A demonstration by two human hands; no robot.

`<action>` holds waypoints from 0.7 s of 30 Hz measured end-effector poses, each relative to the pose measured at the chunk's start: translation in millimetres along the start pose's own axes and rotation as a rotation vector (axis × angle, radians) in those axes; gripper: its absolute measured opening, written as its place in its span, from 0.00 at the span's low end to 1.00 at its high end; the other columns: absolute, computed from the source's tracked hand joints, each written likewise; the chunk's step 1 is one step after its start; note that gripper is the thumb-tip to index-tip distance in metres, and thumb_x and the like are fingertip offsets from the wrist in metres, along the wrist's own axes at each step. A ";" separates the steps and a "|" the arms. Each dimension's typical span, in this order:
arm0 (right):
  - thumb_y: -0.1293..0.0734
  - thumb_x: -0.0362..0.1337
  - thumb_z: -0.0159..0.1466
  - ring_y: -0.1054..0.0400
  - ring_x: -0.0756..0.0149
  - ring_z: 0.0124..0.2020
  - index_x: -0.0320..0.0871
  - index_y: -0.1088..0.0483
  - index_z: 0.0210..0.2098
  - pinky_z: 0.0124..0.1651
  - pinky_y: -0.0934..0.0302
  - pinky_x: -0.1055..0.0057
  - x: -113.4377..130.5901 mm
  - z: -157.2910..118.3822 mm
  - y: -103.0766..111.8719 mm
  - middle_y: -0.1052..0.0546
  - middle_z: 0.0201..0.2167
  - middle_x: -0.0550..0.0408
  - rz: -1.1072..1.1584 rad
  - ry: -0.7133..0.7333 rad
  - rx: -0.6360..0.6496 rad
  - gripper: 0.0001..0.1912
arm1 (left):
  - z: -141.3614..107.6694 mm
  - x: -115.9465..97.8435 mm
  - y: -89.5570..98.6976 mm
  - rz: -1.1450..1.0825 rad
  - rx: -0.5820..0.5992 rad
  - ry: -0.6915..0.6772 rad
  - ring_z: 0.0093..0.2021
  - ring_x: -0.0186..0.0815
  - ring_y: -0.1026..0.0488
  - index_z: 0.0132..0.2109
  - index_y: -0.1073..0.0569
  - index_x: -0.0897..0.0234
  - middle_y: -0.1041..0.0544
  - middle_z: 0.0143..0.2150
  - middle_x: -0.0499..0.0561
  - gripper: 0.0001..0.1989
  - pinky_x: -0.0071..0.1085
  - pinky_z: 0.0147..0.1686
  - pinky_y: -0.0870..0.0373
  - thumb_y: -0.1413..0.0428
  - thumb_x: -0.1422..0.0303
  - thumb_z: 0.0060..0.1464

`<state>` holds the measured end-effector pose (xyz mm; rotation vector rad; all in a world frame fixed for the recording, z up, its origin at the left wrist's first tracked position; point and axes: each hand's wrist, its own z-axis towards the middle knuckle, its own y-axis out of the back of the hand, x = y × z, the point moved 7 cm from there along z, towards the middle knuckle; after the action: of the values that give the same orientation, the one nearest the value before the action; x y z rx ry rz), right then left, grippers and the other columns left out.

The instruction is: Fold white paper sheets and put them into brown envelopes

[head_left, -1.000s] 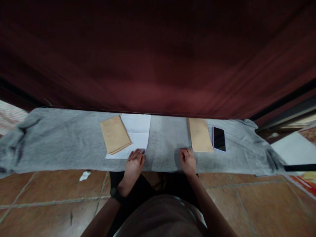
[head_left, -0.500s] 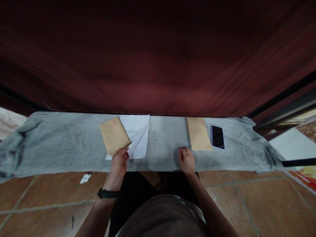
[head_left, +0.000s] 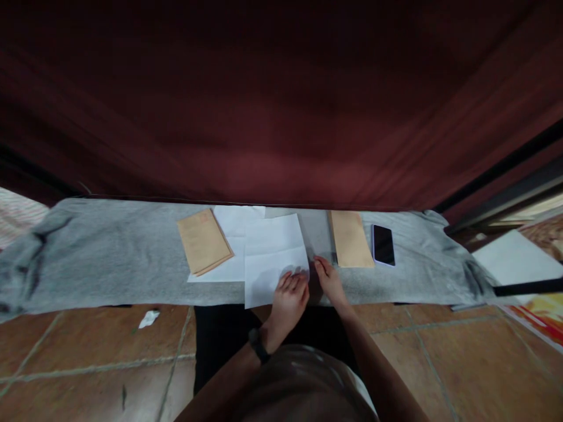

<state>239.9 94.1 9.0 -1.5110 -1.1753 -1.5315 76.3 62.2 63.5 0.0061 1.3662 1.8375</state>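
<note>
While the L hand (head_left: pixel 290 296) rests on the near-R corner of a white paper sheet (head_left: pixel 273 246), the R hand (head_left: pixel 328 278) sits just beyond that sheet's R edge, apart from it by a small gap. L fingers are pressed together on top of the paper; can't tell if the thumb pinches it from below. R fingers are curled in, w/ thumb & index tips drawn together.

The sheet lies mid-bench, a crease across its middle, near-L corner reaching slightly past the edge of the grey cloth (head_left: pixel 123 252). It overlaps the R side of a 2nd white sheet (head_left: pixel 224 221), which is also partly under a small stack of brown kraft envelopes (head_left: pixel 204 242), set at a slant, w/ a faint red mark by the far edge.

To the R of the R hand: another kraft envelope stack (head_left: pixel 352 239), approx. squared to the bench, then a smartphone (head_left: pixel 383 245) in a lilac case, screen dark, just beside it.

Dark watch (head_left: pixel 258 346) on the L wrist. Maroon drape (head_left: pixel 264 117) hangs behind the bench. Below: black trousers (head_left: pixel 220 334), terracotta floor tiles (head_left: pixel 88 387) & a crumpled white scrap (head_left: pixel 148 319) on the floor, L side.
</note>
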 end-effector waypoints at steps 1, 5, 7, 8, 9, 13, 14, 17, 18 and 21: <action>0.30 0.41 0.60 0.25 0.59 0.43 0.51 0.22 0.42 0.51 0.31 0.65 -0.9 1.5 -0.7 0.18 0.38 0.57 0.015 -0.013 -0.007 0.11 | -0.6 -6.4 -7.8 0.010 0.026 -0.043 0.53 0.42 0.23 0.51 0.24 0.62 0.19 0.50 0.58 0.15 0.50 0.64 0.34 0.52 0.74 0.64; 0.29 0.33 0.55 0.26 0.64 0.33 0.49 0.23 0.43 0.44 0.31 0.69 -8.2 10.4 -2.8 0.20 0.29 0.62 0.063 -0.063 -0.022 0.16 | -2.8 -21.2 -27.4 0.061 0.106 -0.139 0.56 0.43 0.24 0.52 0.25 0.64 0.19 0.50 0.58 0.15 0.49 0.64 0.34 0.52 0.75 0.64; 0.30 0.30 0.52 0.26 0.66 0.33 0.49 0.23 0.41 0.43 0.31 0.71 -9.9 14.0 -2.5 0.21 0.29 0.62 0.066 -0.064 -0.027 0.17 | -3.3 -26.3 -33.5 0.114 0.149 -0.177 0.56 0.43 0.24 0.50 0.24 0.64 0.19 0.50 0.58 0.14 0.45 0.64 0.34 0.51 0.77 0.63; 0.31 0.29 0.51 0.27 0.66 0.33 0.49 0.23 0.40 0.43 0.32 0.71 -10.3 14.6 -1.7 0.21 0.29 0.63 0.063 -0.062 -0.030 0.17 | -3.5 -28.9 -35.9 0.142 0.171 -0.201 0.57 0.43 0.24 0.50 0.24 0.64 0.19 0.50 0.58 0.14 0.44 0.64 0.35 0.51 0.77 0.63; 0.31 0.29 0.51 0.27 0.66 0.33 0.49 0.23 0.41 0.43 0.32 0.71 -10.4 14.4 -0.3 0.21 0.29 0.63 0.061 -0.058 -0.032 0.18 | -3.8 -31.3 -37.7 0.167 0.190 -0.227 0.58 0.43 0.25 0.49 0.24 0.65 0.19 0.51 0.58 0.13 0.43 0.65 0.35 0.50 0.78 0.63; 0.31 0.31 0.53 0.28 0.65 0.33 0.47 0.24 0.46 0.43 0.32 0.71 -11.7 7.3 17.1 0.22 0.29 0.61 0.082 -0.021 -0.131 0.21 | -5.5 -36.2 -36.8 0.176 0.208 -0.273 0.61 0.43 0.28 0.49 0.24 0.64 0.21 0.54 0.57 0.12 0.43 0.65 0.36 0.48 0.77 0.63; 0.31 0.32 0.53 0.28 0.65 0.33 0.47 0.25 0.47 0.44 0.32 0.70 -12.6 5.6 22.9 0.22 0.30 0.60 0.081 -0.010 -0.162 0.21 | -6.2 -36.0 -35.3 0.150 0.205 -0.266 0.62 0.43 0.28 0.50 0.24 0.63 0.21 0.55 0.57 0.11 0.43 0.65 0.36 0.48 0.76 0.64; 0.31 0.34 0.54 0.27 0.64 0.35 0.47 0.24 0.47 0.45 0.32 0.69 -15.8 6.1 32.2 0.21 0.33 0.58 0.034 -0.001 -0.158 0.20 | -8.6 -31.4 -29.9 0.064 0.182 -0.214 0.59 0.42 0.26 0.51 0.25 0.62 0.22 0.56 0.57 0.10 0.45 0.65 0.35 0.48 0.68 0.67; 0.31 0.34 0.54 0.26 0.63 0.36 0.47 0.24 0.46 0.45 0.32 0.69 -16.4 8.0 32.4 0.21 0.33 0.57 0.012 -0.001 -0.135 0.19 | -8.9 -28.0 -28.3 0.048 0.174 -0.193 0.59 0.42 0.26 0.51 0.25 0.62 0.22 0.57 0.57 0.11 0.46 0.65 0.35 0.48 0.67 0.67; 0.32 0.34 0.56 0.26 0.62 0.37 0.46 0.23 0.46 0.48 0.31 0.67 -14.3 13.2 31.7 0.20 0.34 0.56 -0.064 0.015 -0.109 0.18 | -6.4 -7.7 -23.5 0.073 0.144 -0.100 0.64 0.44 0.31 0.55 0.26 0.63 0.25 0.62 0.58 0.14 0.48 0.67 0.37 0.51 0.67 0.68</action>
<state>275.5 93.0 -1.8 -1.5429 -1.1586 -1.6704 92.5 54.1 45.6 0.2220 1.4412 1.7703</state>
